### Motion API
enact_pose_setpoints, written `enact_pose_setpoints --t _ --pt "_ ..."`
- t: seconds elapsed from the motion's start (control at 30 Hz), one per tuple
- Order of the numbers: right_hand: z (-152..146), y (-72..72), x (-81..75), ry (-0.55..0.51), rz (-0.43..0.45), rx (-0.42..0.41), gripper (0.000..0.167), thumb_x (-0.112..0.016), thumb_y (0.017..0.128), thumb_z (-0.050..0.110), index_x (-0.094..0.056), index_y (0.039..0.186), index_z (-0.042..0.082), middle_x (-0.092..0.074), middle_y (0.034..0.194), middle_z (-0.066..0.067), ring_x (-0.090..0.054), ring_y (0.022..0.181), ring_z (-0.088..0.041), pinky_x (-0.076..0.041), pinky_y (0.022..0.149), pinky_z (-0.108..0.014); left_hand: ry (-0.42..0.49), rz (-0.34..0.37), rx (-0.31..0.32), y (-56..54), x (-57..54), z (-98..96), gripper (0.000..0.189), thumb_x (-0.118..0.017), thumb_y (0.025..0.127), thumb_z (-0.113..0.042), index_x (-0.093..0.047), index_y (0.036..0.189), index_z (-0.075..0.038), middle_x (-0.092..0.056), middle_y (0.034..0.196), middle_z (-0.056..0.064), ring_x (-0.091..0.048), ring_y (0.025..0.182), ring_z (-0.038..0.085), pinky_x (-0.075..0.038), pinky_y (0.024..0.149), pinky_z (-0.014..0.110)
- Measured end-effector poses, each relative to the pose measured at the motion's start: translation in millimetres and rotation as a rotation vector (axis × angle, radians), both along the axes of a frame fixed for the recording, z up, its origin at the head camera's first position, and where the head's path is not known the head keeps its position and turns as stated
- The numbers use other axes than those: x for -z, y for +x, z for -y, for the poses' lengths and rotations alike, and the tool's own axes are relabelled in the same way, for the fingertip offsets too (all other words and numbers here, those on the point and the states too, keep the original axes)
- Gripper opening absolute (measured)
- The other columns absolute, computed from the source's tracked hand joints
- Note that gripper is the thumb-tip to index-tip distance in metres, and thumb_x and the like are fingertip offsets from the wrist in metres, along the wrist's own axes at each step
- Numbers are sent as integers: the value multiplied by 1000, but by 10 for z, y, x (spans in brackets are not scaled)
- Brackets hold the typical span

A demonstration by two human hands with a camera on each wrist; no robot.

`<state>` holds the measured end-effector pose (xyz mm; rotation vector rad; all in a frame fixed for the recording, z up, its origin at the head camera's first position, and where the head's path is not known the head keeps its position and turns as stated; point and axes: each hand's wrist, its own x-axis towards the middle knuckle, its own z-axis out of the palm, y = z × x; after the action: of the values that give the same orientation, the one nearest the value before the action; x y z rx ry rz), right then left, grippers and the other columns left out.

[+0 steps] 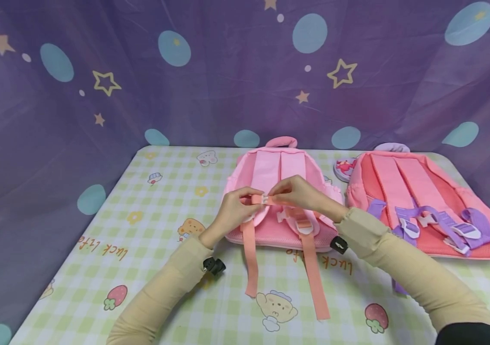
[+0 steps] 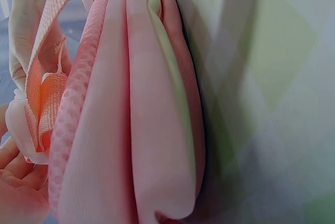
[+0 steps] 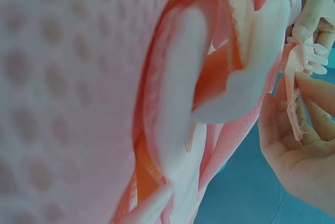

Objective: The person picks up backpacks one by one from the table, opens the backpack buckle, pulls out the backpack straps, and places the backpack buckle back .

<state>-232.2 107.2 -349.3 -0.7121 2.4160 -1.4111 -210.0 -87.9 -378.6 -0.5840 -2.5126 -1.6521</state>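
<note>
A pink backpack (image 1: pixel 262 235) lies on its front with its shoulder straps up. Above its back panel, a short orange strap with a small white buckle (image 1: pixel 264 199) stretches between the two hands. My left hand (image 1: pixel 239 206) pinches the strap's left part between thumb and fingers. From the other side my right hand (image 1: pixel 298 192) pinches the strap right beside the buckle. The right wrist view shows the buckle's white prongs (image 3: pixel 317 59) and the frayed orange strap end (image 3: pixel 294 122) by the right fingers. Two loose orange webbing tails (image 1: pixel 250 263) hang toward the near side.
To the right lies a second, coral-pink backpack (image 1: pixel 382 191) with purple straps (image 1: pixel 438 215) and white buckles. A small round item with a red picture (image 1: pixel 345 167) sits between the bags. Under everything is a green checked tablecloth (image 1: pixel 154 268); a purple curtain (image 1: pixel 236 86) hangs behind.
</note>
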Motion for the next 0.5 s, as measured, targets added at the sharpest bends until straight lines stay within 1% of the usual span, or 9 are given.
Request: enact_pose_setpoints --t 0.17,0.33,0.5 --pt "14 9 -10 -14 5 1 15 -61 81 4 -67 92 -3 -67 87 -13 -57 72 -12 -47 66 -23 -5 0 -5 -4 7 -6 27 -72 71 -7 -67 97 -4 -66 89 7 -55 72 11 -46 63 20" --pt "5 15 -12 -6 10 7 16 -61 81 4 -66 94 -4 -66 88 -14 -57 73 -12 -47 66 -22 -9 29 -14 -1 4 -13 26 -73 71 -8 -67 96 -6 -66 88 6 -54 72 12 -45 61 19" --pt "-27 11 -2 9 3 6 17 -62 81 6 -66 95 -3 -66 89 -14 -56 72 -12 -46 64 -21 -9 30 -16 11 -9 -20 28 -73 71 -8 -67 97 -5 -66 90 9 -54 74 15 -43 62 18"
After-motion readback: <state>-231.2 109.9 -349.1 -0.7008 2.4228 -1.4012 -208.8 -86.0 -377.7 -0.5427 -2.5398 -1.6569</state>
